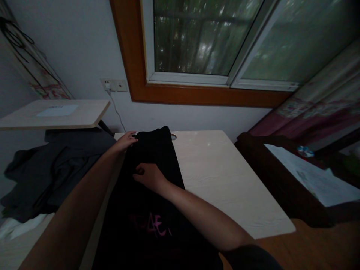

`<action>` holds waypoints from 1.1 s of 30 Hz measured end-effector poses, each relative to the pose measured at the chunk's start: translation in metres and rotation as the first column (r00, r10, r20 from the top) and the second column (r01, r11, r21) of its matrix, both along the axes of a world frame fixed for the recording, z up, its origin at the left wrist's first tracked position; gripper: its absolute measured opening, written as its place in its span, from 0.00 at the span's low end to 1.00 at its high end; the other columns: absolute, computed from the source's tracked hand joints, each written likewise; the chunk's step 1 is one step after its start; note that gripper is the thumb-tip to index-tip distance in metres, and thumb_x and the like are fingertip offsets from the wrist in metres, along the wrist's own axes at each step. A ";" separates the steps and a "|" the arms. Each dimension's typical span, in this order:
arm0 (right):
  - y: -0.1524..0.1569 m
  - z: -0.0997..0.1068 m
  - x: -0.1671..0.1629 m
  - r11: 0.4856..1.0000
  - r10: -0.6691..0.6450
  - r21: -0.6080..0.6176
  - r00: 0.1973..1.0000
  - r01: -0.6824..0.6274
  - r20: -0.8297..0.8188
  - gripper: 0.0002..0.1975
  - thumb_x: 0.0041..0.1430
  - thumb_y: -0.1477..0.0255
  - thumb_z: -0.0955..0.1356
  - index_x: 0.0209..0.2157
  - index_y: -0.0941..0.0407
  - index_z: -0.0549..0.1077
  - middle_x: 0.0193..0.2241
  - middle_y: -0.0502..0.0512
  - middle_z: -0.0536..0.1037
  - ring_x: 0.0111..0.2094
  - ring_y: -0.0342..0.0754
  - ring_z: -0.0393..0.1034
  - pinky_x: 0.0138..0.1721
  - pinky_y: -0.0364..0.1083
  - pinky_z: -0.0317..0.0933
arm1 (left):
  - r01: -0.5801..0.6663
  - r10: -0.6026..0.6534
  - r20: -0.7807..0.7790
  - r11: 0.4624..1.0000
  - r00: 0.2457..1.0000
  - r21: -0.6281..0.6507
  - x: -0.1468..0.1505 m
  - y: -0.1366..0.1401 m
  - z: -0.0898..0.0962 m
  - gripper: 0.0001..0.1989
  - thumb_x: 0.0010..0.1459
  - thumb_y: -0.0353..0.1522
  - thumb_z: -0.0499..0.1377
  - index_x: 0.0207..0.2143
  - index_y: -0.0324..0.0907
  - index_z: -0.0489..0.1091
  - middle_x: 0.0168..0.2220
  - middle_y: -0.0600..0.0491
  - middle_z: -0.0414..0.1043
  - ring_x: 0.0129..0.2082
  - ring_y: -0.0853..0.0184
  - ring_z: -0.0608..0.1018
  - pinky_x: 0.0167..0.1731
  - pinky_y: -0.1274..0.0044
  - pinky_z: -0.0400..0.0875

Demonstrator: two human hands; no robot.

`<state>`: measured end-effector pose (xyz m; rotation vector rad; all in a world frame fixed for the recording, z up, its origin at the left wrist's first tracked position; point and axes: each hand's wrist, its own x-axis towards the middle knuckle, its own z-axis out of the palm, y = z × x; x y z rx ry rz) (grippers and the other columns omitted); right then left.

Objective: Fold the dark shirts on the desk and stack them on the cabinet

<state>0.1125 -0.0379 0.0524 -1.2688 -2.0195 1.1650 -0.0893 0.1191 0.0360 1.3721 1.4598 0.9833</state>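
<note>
Behind the bench (225, 172) rose a pale wall (73, 45) and a wood-framed window (194, 41), and the room was dim enough to swallow detail. I had the black cloth (154, 148) laid lengthwise on the bench, running from its far edge toward my body, which I judged put most of it within easy reach. My left hand (125, 142) was stretched out to the far left corner of the cloth, fingers partly extended and a little apart at its edge, probably to steady that end. My right hand (152, 177) was over the middle, its fingers loosely curled and the thumb near the forefinger, a posture better suited to light handling than to a hard grip. With black cloth in poor light, I could not tell whether either of the hands had a fold pinched. Grey clothes (53, 165) were heaped to the left, partly beneath a raised shelf (87, 116), which seemed a sensible way to leave the cloth its own space. It was a deep, plain black, long and narrow, with a fairly straight right side, a slightly wavy far end, and pink lettering (158, 223) across the nearer part, darker toward its left.
</note>
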 end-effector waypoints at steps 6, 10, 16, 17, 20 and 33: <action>-0.007 -0.025 -0.007 0.998 0.033 0.044 0.993 -0.038 0.113 0.10 0.57 0.70 0.73 0.42 0.55 0.79 0.36 0.52 0.82 0.36 0.47 0.76 0.35 0.42 0.61 | -0.061 0.060 0.026 0.998 0.998 0.005 -0.002 0.006 -0.024 0.33 0.46 0.41 0.69 0.53 0.37 0.68 0.25 0.59 0.67 0.20 0.73 0.67 0.24 0.79 0.57; -0.009 -0.012 -0.008 0.997 0.012 0.071 0.994 -0.019 0.105 0.08 0.58 0.67 0.73 0.38 0.55 0.77 0.32 0.51 0.81 0.33 0.46 0.74 0.31 0.41 0.58 | -0.077 0.076 0.041 0.997 0.996 0.028 0.000 0.011 -0.022 0.32 0.46 0.40 0.69 0.52 0.38 0.69 0.25 0.59 0.68 0.20 0.73 0.66 0.24 0.79 0.58; -0.008 0.031 -0.016 0.988 -0.034 0.153 0.998 0.025 0.056 0.10 0.61 0.61 0.71 0.37 0.53 0.75 0.30 0.48 0.79 0.31 0.45 0.72 0.30 0.42 0.56 | -0.056 0.049 0.065 0.993 0.997 0.101 -0.010 0.026 -0.002 0.34 0.46 0.39 0.68 0.55 0.39 0.69 0.32 0.55 0.74 0.26 0.71 0.73 0.29 0.78 0.64; -0.007 0.034 -0.019 0.985 -0.030 0.172 0.997 0.018 0.067 0.11 0.62 0.60 0.70 0.38 0.53 0.75 0.30 0.49 0.79 0.31 0.45 0.73 0.31 0.42 0.57 | -0.053 0.045 0.070 0.991 0.997 0.120 -0.013 0.030 -0.001 0.35 0.46 0.40 0.68 0.56 0.39 0.69 0.32 0.54 0.74 0.28 0.70 0.74 0.31 0.77 0.66; -0.006 0.033 -0.029 0.981 0.019 0.187 0.985 -0.052 0.172 0.13 0.63 0.58 0.69 0.40 0.53 0.75 0.33 0.51 0.81 0.33 0.48 0.75 0.32 0.44 0.58 | -0.047 0.043 0.034 0.993 0.998 0.109 -0.024 0.037 -0.008 0.35 0.44 0.39 0.69 0.55 0.39 0.70 0.32 0.54 0.75 0.30 0.68 0.76 0.34 0.76 0.67; -0.008 0.023 -0.046 0.957 0.047 0.255 0.941 -0.139 0.334 0.14 0.68 0.59 0.63 0.43 0.54 0.74 0.39 0.54 0.83 0.39 0.51 0.79 0.37 0.45 0.64 | -0.080 0.085 -0.043 0.990 0.995 0.117 -0.036 0.040 -0.031 0.34 0.42 0.47 0.69 0.50 0.39 0.74 0.32 0.52 0.77 0.32 0.64 0.78 0.35 0.74 0.70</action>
